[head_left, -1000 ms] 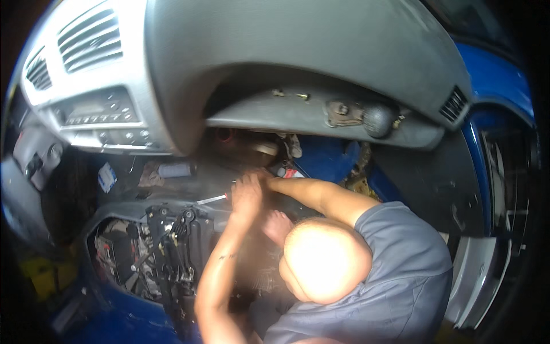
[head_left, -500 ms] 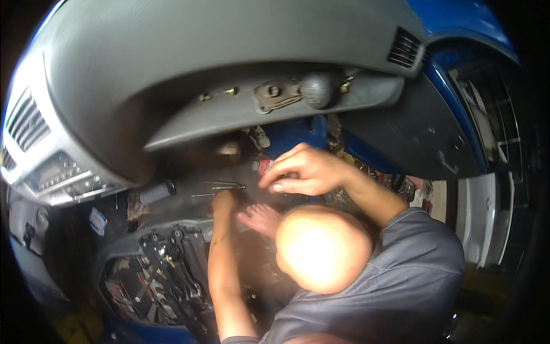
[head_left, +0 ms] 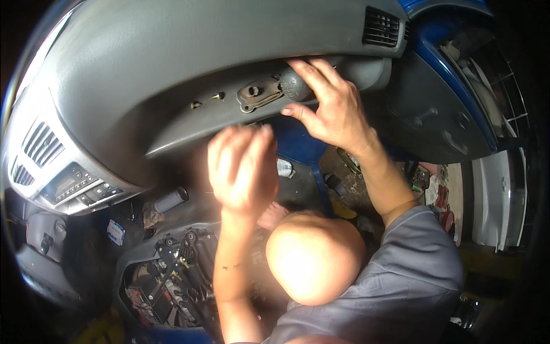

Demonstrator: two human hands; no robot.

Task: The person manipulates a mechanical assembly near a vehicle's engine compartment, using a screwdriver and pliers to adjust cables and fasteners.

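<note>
A round dark grey knob (head_left: 294, 85) rests on the dashboard shelf (head_left: 189, 131), beside a worn flat metal bracket (head_left: 255, 94). My right hand (head_left: 341, 112) reaches over the knob, fingers stretched past its far side and thumb apart below it. Whether skin meets the knob is unclear. Two small bolts (head_left: 218, 96) sit to the left of the bracket. In front of the shelf edge, my left hand (head_left: 240, 169) is raised with bent fingers. Motion smears it, so anything in it cannot be made out.
My bent knee (head_left: 315, 258) and bare foot (head_left: 272, 217) are below my hands. At lower left, an opening shows a dark mechanism (head_left: 182, 258). A grey cylinder (head_left: 171, 199) lies on the floor nearby. The door (head_left: 429, 117) stands at right; a white cup-like container (head_left: 285, 167) is below the shelf.
My left hand has risen from the slender tools on the floor toward the shelf. My right hand has moved up from above the floor to the knob, its fingers spreading.
</note>
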